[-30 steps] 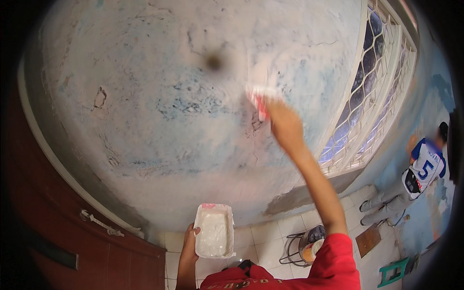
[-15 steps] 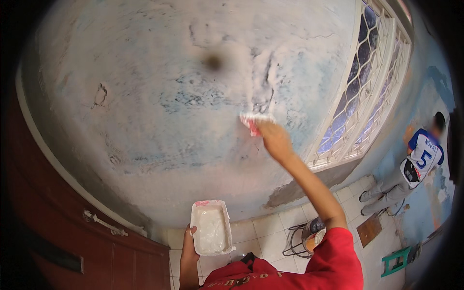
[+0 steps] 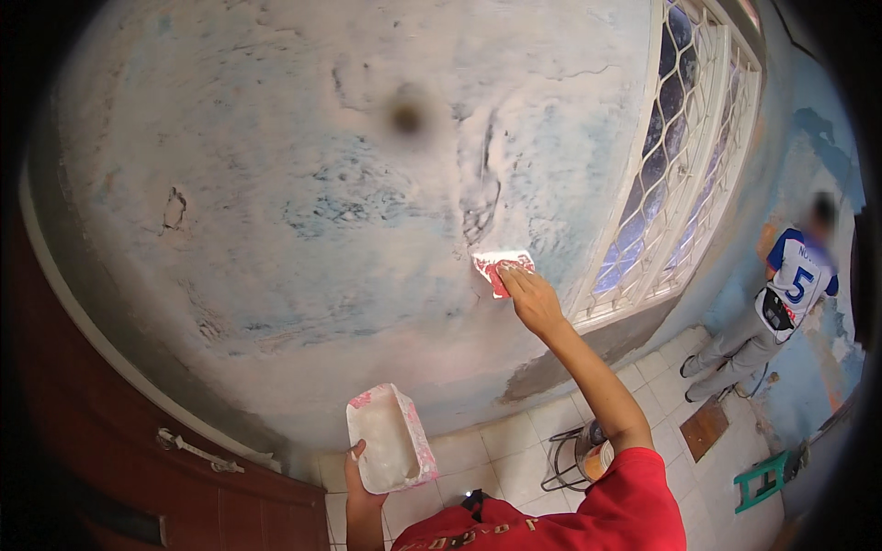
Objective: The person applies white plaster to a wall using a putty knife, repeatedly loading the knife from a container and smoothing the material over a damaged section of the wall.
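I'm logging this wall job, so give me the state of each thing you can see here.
Scraper: pressed flat on wall by right hand.
Tray: held tilted in left hand, coated with white filler.
Wall: patchy, partly skimmed.
Window: closed, grilled.

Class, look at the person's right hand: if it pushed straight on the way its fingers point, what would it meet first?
The right hand presses a red scraper flat on the wall; going on, it likely meets only more plastered wall.

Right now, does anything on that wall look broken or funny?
Yes. The wall is patchy, with a chipped hole at its left. The right hand presses a scraper on it; the left hand holds a white-smeared tray.
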Action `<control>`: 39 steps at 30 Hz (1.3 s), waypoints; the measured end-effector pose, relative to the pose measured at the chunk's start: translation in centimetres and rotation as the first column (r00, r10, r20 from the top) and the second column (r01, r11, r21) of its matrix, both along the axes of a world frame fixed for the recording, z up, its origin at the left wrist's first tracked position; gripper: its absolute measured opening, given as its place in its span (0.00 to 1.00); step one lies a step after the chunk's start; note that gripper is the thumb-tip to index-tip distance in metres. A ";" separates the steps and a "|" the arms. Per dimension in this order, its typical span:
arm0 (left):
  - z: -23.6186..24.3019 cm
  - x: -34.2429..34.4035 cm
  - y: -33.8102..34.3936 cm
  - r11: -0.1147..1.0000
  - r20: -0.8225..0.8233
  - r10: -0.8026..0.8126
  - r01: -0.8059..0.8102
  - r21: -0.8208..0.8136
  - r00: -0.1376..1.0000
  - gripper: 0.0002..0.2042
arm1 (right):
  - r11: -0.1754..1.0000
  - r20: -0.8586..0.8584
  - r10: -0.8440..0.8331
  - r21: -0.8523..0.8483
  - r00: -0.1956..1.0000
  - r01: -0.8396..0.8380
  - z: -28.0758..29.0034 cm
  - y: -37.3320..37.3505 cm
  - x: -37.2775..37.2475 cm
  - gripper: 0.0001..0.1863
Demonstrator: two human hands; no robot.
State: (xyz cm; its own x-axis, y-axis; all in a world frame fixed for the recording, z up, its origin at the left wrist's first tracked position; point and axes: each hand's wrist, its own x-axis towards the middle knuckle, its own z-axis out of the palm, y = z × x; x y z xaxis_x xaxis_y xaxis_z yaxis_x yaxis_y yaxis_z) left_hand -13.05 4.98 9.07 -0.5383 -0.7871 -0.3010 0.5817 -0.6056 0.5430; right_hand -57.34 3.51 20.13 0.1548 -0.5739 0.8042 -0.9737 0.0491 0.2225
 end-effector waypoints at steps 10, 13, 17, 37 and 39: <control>0.2 -0.9 -0.5 0.999 -0.002 -0.019 0.019 0.048 1.000 0.34 | 0.909 -0.147 0.144 -0.373 0.979 -0.189 24.4 -4.7 0.5 0.21; -0.5 -0.4 -0.2 1.000 0.014 0.001 -0.002 0.028 1.000 0.34 | 0.975 -0.058 0.002 -0.222 0.998 -0.015 13.9 -5.6 1.0 0.22; -0.7 -0.4 -0.2 0.999 -0.033 -0.006 0.005 -0.038 0.999 0.33 | 1.000 -0.020 0.017 0.015 1.000 -0.017 -0.8 -1.7 2.4 0.23; -1.8 1.3 0.9 0.999 -0.096 0.027 -0.029 -0.013 0.995 0.35 | 0.990 0.001 0.137 -0.016 0.991 -0.137 4.1 -3.5 5.8 0.21; -1.7 1.7 0.6 0.999 -0.047 0.046 -0.047 -0.016 0.998 0.34 | 0.993 0.075 0.098 -0.073 0.992 -0.093 9.8 -4.3 6.4 0.20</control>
State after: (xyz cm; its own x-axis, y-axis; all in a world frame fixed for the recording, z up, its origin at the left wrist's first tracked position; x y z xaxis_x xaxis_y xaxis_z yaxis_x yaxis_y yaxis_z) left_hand -11.38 5.61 7.41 -0.5141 -0.8165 -0.2629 0.6342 -0.5682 0.5244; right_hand -50.90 -0.84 29.93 0.1411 -0.5022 0.8531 -0.9890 -0.0326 0.1444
